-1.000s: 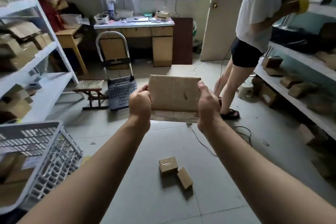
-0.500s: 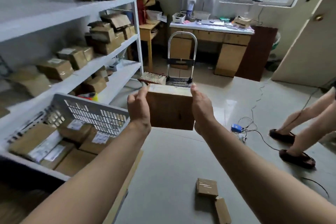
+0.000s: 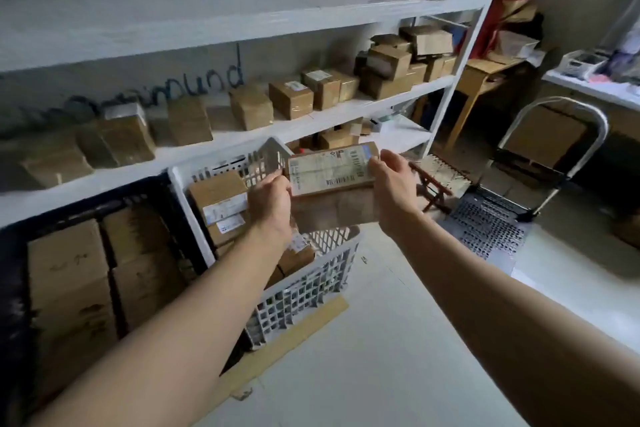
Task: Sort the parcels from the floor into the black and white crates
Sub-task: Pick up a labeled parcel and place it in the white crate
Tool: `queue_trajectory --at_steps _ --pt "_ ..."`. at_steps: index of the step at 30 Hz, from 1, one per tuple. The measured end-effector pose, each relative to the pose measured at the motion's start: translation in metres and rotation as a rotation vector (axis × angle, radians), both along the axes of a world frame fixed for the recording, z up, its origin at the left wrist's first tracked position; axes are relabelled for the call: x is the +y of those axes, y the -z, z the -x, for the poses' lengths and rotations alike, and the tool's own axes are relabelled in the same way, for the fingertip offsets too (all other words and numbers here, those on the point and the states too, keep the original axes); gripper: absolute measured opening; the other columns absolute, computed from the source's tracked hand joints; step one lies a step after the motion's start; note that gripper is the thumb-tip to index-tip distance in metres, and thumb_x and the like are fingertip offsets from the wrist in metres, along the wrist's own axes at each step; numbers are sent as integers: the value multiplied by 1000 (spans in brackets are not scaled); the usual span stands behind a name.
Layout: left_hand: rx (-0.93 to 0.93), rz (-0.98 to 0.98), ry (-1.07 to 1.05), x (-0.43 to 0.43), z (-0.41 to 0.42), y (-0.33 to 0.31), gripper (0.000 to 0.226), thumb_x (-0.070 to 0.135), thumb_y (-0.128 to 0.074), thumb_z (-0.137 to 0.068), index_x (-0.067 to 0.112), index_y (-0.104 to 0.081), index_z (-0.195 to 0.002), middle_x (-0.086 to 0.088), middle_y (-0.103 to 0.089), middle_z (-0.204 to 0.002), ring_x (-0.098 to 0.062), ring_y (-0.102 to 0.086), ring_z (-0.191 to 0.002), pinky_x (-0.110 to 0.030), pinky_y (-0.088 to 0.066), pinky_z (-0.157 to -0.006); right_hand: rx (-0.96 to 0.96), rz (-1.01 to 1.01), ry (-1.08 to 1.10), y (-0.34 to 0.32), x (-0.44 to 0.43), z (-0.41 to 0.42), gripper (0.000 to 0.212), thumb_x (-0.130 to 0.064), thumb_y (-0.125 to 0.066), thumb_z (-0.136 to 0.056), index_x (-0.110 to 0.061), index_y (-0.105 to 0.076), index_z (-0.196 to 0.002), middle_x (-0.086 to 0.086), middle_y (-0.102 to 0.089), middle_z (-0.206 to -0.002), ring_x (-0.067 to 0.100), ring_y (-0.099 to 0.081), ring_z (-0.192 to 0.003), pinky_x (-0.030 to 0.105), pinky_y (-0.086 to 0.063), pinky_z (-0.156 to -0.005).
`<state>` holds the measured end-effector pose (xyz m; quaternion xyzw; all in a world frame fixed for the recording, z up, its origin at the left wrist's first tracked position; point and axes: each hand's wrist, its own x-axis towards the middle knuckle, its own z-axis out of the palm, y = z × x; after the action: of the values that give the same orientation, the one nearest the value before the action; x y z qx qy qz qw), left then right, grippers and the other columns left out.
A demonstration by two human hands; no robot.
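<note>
Brown cardboard parcel [image 3: 332, 180], white barcoded label on top, clasped endwise between left hand [image 3: 272, 206] and right hand [image 3: 393, 189], above white crate [image 3: 311, 282] right rim.

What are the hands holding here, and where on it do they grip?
A labelled cardboard parcel, gripped by its two short ends: left hand on the left end, right hand on the right.

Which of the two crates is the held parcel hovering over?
The white lattice plastic crate; the black crate sits further left, away from the labelled cardboard parcel.
</note>
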<state>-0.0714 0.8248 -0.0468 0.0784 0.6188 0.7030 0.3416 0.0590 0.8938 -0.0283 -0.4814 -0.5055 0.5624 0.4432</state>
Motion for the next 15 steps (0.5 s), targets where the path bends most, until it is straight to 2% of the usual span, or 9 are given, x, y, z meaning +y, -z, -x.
queue_trajectory --at_steps 1,3,5,7,9,11,13,15 --pt "-11 1 -41 -1 8 8 49 7 -54 -67 12 -70 -113 -8 -70 -114 -28 -64 -106 -45 -52 -95 -11 11 -71 3 4 9 17 -8 -47 -91 -15 -62 -91 11 -65 -91 32 -66 -93 52 -54 -87" --pt "-28 13 -101 -7 23 23 54 8 -53 -65 13 -68 -117 -8 -68 -119 -28 -62 -112 -48 -49 -98 -32 48 -176 8 7 30 24 -3 -45 -89 -18 -64 -85 13 -66 -90 34 -66 -92 52 -54 -85" --pt "-40 55 -147 -12 41 34 53 8 -53 -65 14 -69 -115 -8 -67 -119 -28 -61 -113 -50 -48 -99 -24 76 -235 14 11 52 27 2 -44 -86 -14 -66 -93 12 -65 -88 31 -64 -88 47 -54 -83" --pt "-61 82 -206 -13 60 40 41 7 -56 -76 14 -69 -114 -10 -67 -119 -29 -61 -112 -45 -49 -98 -25 106 -280 21 15 76 32 7 -43 -83 -6 -65 -103 10 -62 -84 26 -60 -82 41 -54 -77" --pt "-93 119 -243 -10 80 42 29 9 -56 -85 16 -70 -110 -9 -69 -114 -27 -64 -106 -37 -51 -88 -43 134 -296 30 22 99 32 5 -45 -80 -7 -65 -101 8 -62 -80 25 -60 -78 39 -53 -72" --pt "-119 140 -256 -4 100 47 18 11 -54 -89 15 -72 -94 -7 -71 -98 -23 -66 -89 -33 -51 -76 -79 160 -293 43 30 123 26 -3 -49 -77 -6 -66 -96 10 -62 -80 26 -57 -77 37 -50 -65" --pt "-141 150 -248 2 120 58 22 12 -52 -92 16 -66 -75 -4 -67 -78 -18 -63 -69 -26 -47 -62 -127 191 -318 56 37 146 24 -7 -51 -81 -5 -65 -101 12 -62 -84 25 -55 -77 33 -43 -61" --pt "-181 177 -252 9 135 73 23 14 -52 -92 16 -62 -72 -4 -65 -74 -17 -60 -65 -25 -45 -58 -157 219 -338 70 46 163 18 -9 -50 -88 -5 -62 -101 8 -61 -82 22 -55 -75 31 -43 -62"
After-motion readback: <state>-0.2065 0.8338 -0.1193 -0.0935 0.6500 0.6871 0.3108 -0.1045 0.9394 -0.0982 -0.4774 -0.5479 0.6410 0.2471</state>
